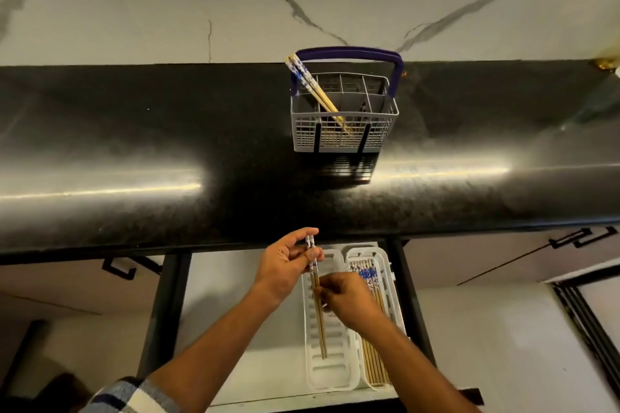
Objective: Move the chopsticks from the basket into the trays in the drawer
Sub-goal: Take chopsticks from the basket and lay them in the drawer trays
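A grey basket (345, 141) with a purple handle stands on the black counter and holds a pair of chopsticks (315, 87) leaning to the left. Below the counter an open drawer holds two white trays. My left hand (285, 268) pinches the patterned top of a chopstick pair (318, 312) over the left tray (330, 375). My right hand (349, 298) grips the same pair at its middle. The right tray (396, 305) holds several chopsticks (372, 278) with blue-and-white tops.
The glossy black counter (167, 144) runs across the view, with a marble wall behind it. Black drawer rails (161, 312) flank the open drawer. Closed cabinet fronts with black handles (583, 238) sit to the left and right.
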Action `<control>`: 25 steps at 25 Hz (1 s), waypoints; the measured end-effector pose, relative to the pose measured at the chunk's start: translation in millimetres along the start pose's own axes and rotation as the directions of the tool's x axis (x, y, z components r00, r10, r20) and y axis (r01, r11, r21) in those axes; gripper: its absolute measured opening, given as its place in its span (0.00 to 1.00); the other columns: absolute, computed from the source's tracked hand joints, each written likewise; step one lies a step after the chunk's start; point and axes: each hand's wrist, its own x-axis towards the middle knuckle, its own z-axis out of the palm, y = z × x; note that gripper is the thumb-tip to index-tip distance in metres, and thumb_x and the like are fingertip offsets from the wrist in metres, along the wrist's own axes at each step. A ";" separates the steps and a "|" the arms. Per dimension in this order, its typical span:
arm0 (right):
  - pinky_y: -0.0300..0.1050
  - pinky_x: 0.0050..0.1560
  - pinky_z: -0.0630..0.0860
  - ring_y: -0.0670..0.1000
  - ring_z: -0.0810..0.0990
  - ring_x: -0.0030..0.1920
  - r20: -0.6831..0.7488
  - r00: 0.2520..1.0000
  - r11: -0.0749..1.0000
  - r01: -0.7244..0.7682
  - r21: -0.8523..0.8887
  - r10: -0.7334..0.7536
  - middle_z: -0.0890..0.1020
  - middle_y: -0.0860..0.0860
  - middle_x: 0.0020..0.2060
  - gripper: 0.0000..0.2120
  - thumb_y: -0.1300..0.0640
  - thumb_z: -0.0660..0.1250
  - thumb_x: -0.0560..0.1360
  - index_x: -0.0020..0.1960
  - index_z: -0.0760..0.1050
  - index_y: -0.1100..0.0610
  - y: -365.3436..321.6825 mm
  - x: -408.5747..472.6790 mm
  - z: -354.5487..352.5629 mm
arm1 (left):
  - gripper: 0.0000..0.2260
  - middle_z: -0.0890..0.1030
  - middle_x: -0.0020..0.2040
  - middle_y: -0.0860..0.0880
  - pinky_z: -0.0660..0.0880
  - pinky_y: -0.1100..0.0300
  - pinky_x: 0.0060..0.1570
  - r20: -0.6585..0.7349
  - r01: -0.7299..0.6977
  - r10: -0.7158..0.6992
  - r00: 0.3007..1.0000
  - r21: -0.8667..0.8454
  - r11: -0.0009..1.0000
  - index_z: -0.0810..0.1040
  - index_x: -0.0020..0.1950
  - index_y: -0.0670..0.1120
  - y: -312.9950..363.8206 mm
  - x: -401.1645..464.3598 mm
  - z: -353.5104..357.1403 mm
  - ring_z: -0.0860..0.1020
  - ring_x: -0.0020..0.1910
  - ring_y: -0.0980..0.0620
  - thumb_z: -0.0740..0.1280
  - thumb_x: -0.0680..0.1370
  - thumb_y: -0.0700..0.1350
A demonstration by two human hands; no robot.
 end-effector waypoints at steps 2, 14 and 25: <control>0.52 0.53 0.83 0.52 0.85 0.46 -0.029 1.000 1.000 -0.002 -0.008 0.002 0.86 0.51 0.45 0.08 0.61 0.67 0.79 0.52 0.83 0.54 13.3 4.7 10.1 | 0.17 0.87 0.47 0.47 0.82 0.57 0.52 -0.012 0.023 -0.023 1.000 -0.005 1.000 0.78 0.64 0.50 -12.9 -2.7 1.4 0.86 0.50 0.50 0.69 0.78 0.36; 0.45 0.41 0.83 0.51 0.84 0.37 -0.132 0.961 0.967 -0.252 -0.047 0.244 0.85 0.51 0.38 0.08 0.62 0.67 0.78 0.44 0.83 0.56 59.9 35.5 45.8 | 0.19 0.85 0.51 0.55 0.76 0.72 0.46 -0.140 0.165 -0.145 0.979 0.146 0.975 0.75 0.67 0.53 -54.7 -8.5 -21.8 0.82 0.51 0.62 0.72 0.77 0.47; 0.42 0.52 0.79 0.54 0.81 0.49 -0.203 0.919 0.849 -0.390 -0.356 0.338 0.83 0.56 0.53 0.09 0.62 0.65 0.78 0.58 0.78 0.61 55.5 70.9 78.3 | 0.18 0.84 0.53 0.50 0.76 0.67 0.50 -0.278 0.215 -0.184 0.943 0.085 0.973 0.75 0.66 0.53 -68.0 -7.1 -49.4 0.82 0.54 0.54 0.72 0.77 0.48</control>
